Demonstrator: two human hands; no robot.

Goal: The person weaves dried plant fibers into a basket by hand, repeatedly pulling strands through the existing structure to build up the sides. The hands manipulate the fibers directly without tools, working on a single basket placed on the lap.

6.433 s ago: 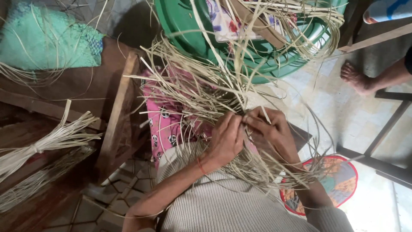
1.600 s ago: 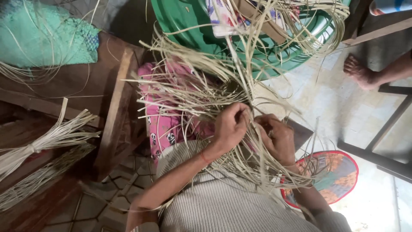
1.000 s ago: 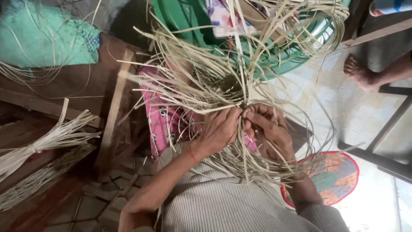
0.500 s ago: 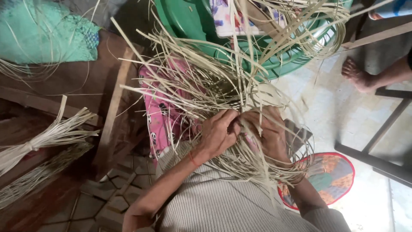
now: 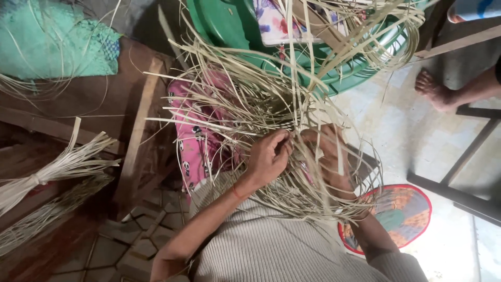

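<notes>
We see the left hand (image 5: pixel 269 159) and the right hand (image 5: pixel 330 156) close together in the middle of the view, both buried in a loose tangle of pale split-cane strips (image 5: pixel 271 99). The left hand's fingers are curled and pinched onto a few flat strips where they cross; the right hand sits just beside it at 3 o'clock, half hidden behind strands, its fingers wrapped into the same bundle, though we cannot tell its exact grip. The strips are thin, flat and stiff, straw-coloured, fanning out towards 12 o'clock and 9 o'clock and looping in long curves round the right wrist at 5 o'clock.

Under the tangle lies pink patterned cloth (image 5: pixel 193 130), soft and creased. A ribbed grey garment (image 5: pixel 271 250) covers the person's body at 6 o'clock. At 12 o'clock a round green plastic basin (image 5: pixel 229 26) with a smooth rim sits behind the strands. At 9 o'clock a tied bundle of strips (image 5: pixel 57 169) rests on a dark wooden bench (image 5: pixel 78 99), and a teal woven cloth (image 5: pixel 52 39) lies at 10 o'clock. A round multicoloured mat (image 5: pixel 404 211) lies on the pale floor at 4 o'clock, and another person's bare foot (image 5: pixel 433 89) stands at 2 o'clock.
</notes>
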